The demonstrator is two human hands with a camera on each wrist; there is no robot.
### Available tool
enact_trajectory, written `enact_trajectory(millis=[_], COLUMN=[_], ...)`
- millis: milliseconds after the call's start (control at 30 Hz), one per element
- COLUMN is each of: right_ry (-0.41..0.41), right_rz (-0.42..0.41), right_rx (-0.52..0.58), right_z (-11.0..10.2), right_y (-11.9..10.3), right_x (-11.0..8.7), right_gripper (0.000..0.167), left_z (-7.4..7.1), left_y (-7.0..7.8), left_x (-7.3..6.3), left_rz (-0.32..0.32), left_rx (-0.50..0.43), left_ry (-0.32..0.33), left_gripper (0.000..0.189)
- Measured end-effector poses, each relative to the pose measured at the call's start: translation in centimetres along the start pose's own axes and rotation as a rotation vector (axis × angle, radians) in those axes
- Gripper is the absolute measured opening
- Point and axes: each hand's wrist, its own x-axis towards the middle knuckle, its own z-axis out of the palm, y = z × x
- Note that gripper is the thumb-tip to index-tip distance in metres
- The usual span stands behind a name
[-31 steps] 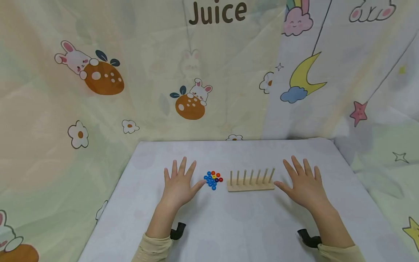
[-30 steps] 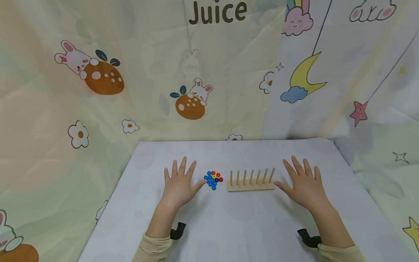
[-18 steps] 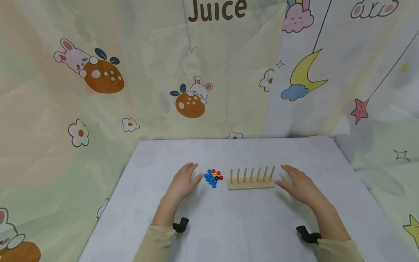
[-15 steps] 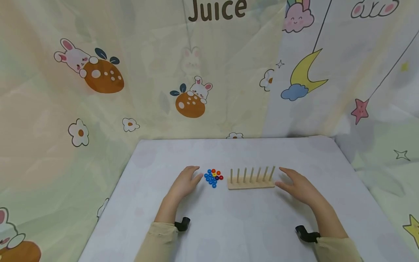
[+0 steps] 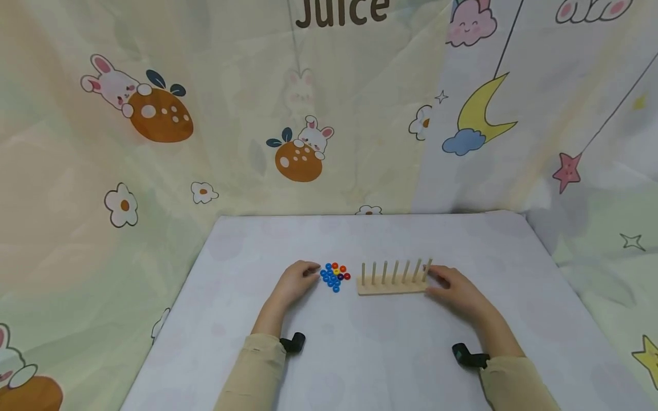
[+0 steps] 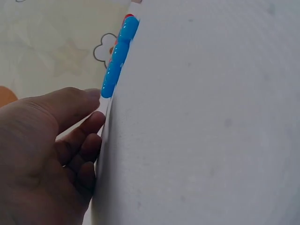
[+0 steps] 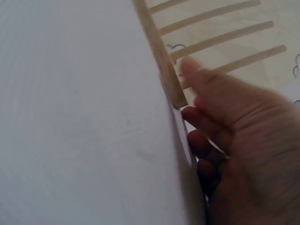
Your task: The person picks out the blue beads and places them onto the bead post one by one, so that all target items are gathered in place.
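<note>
A cluster of small round beads (image 5: pixel 334 277), mostly blue with some red, orange, yellow and dark ones, lies mid-table. Left of it rests my left hand (image 5: pixel 295 282), fingers loosely bent with nothing between them; in the left wrist view its thumb tip comes close to the nearest blue bead (image 6: pixel 108 83). To the right of the beads stands a wooden peg board (image 5: pixel 393 289) with a row of upright pegs. My right hand (image 5: pixel 456 291) is at its right end, thumb and bent fingers apart around the corner. The right wrist view shows the board's end (image 7: pixel 176 93) between thumb and fingers; whether they touch it is unclear.
A white cloth covers the table (image 5: pixel 360 348). Behind it hangs a printed curtain (image 5: pixel 370 142) with rabbits, flowers and a moon. A black wrist camera mount sits on each forearm, the left mount (image 5: pixel 294 343) and the right mount (image 5: pixel 469 356).
Both hands, earlier spread flat with straight fingers, have bent their fingers and moved inward: the left to the beads' edge, the right to the peg board's right end. Beads and board stay put.
</note>
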Motion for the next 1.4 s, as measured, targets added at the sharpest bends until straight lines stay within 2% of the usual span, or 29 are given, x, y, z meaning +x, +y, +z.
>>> enact_trajectory(millis=[267,500,700,1167,1400], right_ry=[0.046,0.087,0.097,0.073,0.061], right_rz=[-0.041,-0.066,-0.056,-0.037,-0.019], right_rx=[-0.041,-0.072,-0.079,-0.076,-0.065], right_z=[1.0,1.4,1.2,0.1,0.2], right_y=[0.7,0.8,0.9,0.9,1.2], right_x=[0.1,0.2,0.0,-0.2,-0.1], right_gripper=[0.068,0.053,0.051,0.053,0.053], left_z=[0.4,0.5,0.7,1.1,0.4], left_y=[-0.2,0.1,0.2,-0.1,-0.4], left_x=[0.5,0.8,1.0,1.1,1.1], left_rz=[0.053,0.073,0.073,0.046,0.038], left_rx=[0.065,0.137,0.169,0.168,0.092], left_ry=[0.018,0.019,0.026,0.042,0.021], left_gripper=[0.030,0.026,0.024,0.022,0.022])
